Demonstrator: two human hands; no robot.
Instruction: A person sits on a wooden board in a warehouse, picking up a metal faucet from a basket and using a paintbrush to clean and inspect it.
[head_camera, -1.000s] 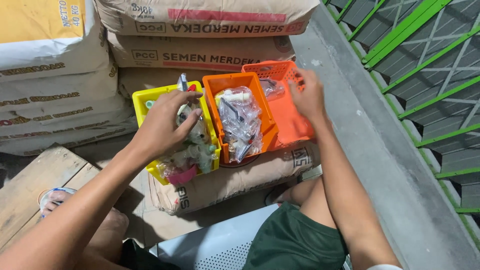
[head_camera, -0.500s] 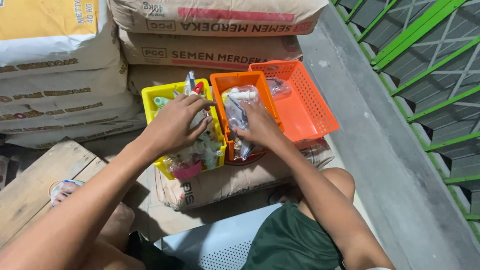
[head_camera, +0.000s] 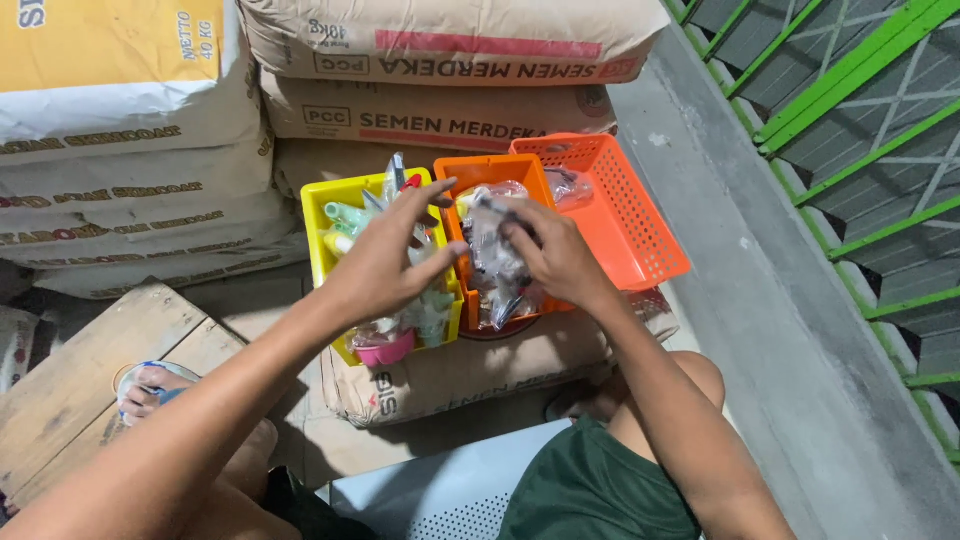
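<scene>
A clear plastic packet (head_camera: 492, 262) is standing in the middle orange bin (head_camera: 470, 180), its long axis running away from the person. The right hand (head_camera: 555, 255) is closing its fingers (head_camera: 520, 235) on the packet's top. The left hand (head_camera: 385, 265) is hovering over the yellow bin (head_camera: 318, 215), fingers spread wide, just beside the packet. An orange basket (head_camera: 640, 240) is sitting to the right.

Three plastic bins (one yellow bin (head_camera: 318, 205), two orange bins (head_camera: 645, 235)), two hands (head_camera: 385, 265)
</scene>
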